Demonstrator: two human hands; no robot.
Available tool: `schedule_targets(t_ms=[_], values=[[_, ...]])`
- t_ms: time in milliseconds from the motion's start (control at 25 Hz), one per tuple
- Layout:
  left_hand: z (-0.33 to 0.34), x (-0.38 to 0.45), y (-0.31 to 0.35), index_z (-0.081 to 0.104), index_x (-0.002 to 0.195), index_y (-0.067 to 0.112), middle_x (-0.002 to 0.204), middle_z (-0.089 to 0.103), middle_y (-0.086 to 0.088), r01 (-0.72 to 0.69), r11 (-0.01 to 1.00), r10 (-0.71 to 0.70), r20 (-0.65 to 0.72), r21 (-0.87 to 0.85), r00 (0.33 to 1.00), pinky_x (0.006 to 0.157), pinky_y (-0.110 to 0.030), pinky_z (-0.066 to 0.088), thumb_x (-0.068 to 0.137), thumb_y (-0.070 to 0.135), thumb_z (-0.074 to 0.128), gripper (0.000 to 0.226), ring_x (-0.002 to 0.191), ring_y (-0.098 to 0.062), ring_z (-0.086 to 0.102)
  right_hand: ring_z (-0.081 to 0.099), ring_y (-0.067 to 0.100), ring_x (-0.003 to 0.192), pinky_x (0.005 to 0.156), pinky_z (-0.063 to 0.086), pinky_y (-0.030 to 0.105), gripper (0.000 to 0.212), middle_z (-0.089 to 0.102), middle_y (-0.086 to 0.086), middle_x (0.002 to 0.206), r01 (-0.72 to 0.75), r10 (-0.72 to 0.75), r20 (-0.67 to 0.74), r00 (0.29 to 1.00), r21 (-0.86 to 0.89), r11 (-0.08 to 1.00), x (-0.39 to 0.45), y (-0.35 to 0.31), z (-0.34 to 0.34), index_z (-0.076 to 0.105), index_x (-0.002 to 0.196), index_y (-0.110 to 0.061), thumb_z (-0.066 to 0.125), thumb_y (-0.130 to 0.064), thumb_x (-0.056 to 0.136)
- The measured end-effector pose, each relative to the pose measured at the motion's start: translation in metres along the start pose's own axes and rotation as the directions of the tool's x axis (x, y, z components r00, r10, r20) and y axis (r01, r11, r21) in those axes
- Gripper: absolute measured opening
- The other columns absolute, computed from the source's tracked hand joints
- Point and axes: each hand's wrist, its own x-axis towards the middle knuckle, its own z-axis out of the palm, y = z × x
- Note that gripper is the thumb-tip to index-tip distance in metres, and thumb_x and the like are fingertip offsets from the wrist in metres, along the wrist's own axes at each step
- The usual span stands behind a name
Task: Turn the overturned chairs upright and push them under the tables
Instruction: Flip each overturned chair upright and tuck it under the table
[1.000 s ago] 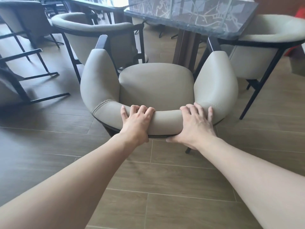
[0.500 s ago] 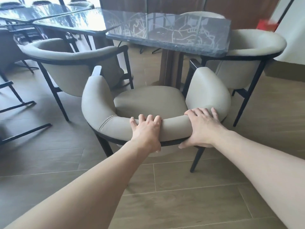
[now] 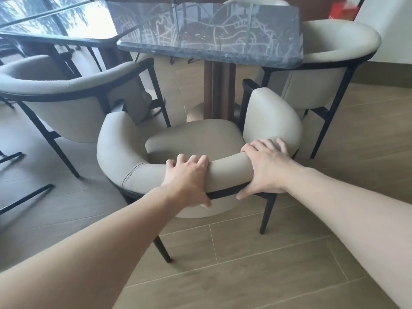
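head view: my left hand [image 3: 189, 175] and right hand [image 3: 265, 168] grip the upright chair's [image 3: 196, 141] curved backrest, fingers curled over its top. the chair stands facing the marble table [image 3: 211, 32], seat front near its pedestal. i judge the push-in step: next, a straight shove forward.

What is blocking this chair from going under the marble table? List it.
Nothing visible lies on the floor between the chair and the marble table. The table's central pedestal stands straight ahead and will limit how far the seat slides in. The left hand and right hand grip the backrest.
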Motion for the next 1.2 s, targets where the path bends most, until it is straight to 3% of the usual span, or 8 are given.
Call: schedule_targets(t_ms=[80,240,360,440,520,800,1000,1200], values=[[0.001,-0.003,-0.015,0.039,0.133,0.029,0.117,0.05,0.008,-0.092,0.996,0.091,-0.025,-0.006,0.995,0.096,-0.039,0.032,0.061,0.059,0.083,0.089,0.113,-0.024,0.041,0.026,0.022,0.139,0.119,0.008,0.058,0.122,0.041,-0.002,0.14,0.007,-0.007,0.002,1.0,0.006,1.0,-0.001,-0.003,0.001,0.035,0.14,-0.024,0.065,-0.089,0.042],[-0.01,-0.013,-0.065,0.007,0.154,0.042,0.136,0.048,0.012,-0.28,0.953,0.271,0.088,0.119,0.959,0.097,-0.035,0.043,0.062,0.052,0.081,0.118,0.117,-0.022,0.05,0.033,0.021,0.138,0.119,0.012,0.06,0.118,0.038,-0.001,0.142,0.118,-0.118,0.009,0.993,-0.021,0.993,0.0,-0.004,-0.007,0.033,0.141,-0.02,0.07,-0.083,0.049],[-0.026,-0.009,-0.091,0.031,0.144,0.033,0.121,0.056,0.012,-0.224,0.955,0.189,0.184,0.196,0.965,0.085,-0.035,0.051,0.057,0.065,0.08,0.104,0.106,-0.02,0.056,0.035,0.016,0.141,0.122,0.014,0.05,0.118,0.033,-0.004,0.152,0.255,-0.253,0.079,0.964,-0.011,0.967,0.003,-0.007,-0.016,0.024,0.151,-0.022,0.076,-0.073,0.058],[-0.028,-0.006,-0.093,0.04,0.132,0.03,0.113,0.057,0.012,-0.278,0.925,0.23,0.201,0.259,0.952,0.078,-0.037,0.052,0.055,0.069,0.077,0.095,0.099,-0.02,0.056,0.052,0.018,0.124,0.109,0.037,0.043,0.105,0.053,-0.006,0.127,0.265,-0.249,0.165,0.954,-0.086,0.96,0.013,-0.011,-0.027,0.037,0.138,-0.023,0.074,-0.077,0.056],[-0.03,-0.002,-0.093,0.042,0.128,0.03,0.11,0.057,0.012,-0.334,0.905,0.281,0.218,0.265,0.935,0.074,-0.037,0.05,0.053,0.073,0.074,0.092,0.097,-0.02,0.057,0.058,0.019,0.095,0.079,0.046,0.037,0.084,0.049,-0.01,0.089,0.286,-0.246,0.215,0.945,-0.179,0.941,0.021,-0.015,-0.035,0.044,0.108,-0.023,0.073,-0.08,0.053],[-0.034,0.014,-0.116,0.045,0.122,0.028,0.107,0.058,0.011,-0.498,0.814,0.435,0.254,0.299,0.864,0.07,-0.037,0.049,0.055,0.075,0.066,0.085,0.096,-0.021,0.057,0.034,0.015,0.053,0.05,0.021,0.031,0.077,0.039,-0.006,0.064,0.275,-0.213,0.213,0.954,-0.326,0.904,0.027,-0.038,-0.049,0.037,0.084,-0.019,0.069,-0.08,0.049],[-0.052,0.051,-0.185,0.039,0.133,0.031,0.112,0.057,0.014,-0.56,0.747,0.459,0.332,0.358,0.824,0.068,-0.034,0.044,0.056,0.077,0.064,0.093,0.1,-0.019,0.057,0.028,0.015,0.052,0.06,0.024,0.033,0.077,0.032,-0.006,0.062,0.205,-0.168,0.151,0.974,-0.274,0.94,0.067,-0.087,-0.051,0.038,0.084,-0.017,0.069,-0.079,0.05],[-0.063,0.095,-0.224,0.035,0.136,0.031,0.11,0.056,0.013,-0.633,0.666,0.511,0.377,0.395,0.773,0.065,-0.033,0.036,0.058,0.078,0.066,0.097,0.099,-0.019,0.056,0.03,0.015,0.051,0.055,0.023,0.032,0.075,0.032,-0.007,0.062,0.128,-0.1,0.117,0.988,-0.258,0.958,0.103,-0.108,-0.05,0.041,0.083,-0.018,0.068,-0.079,0.049]])
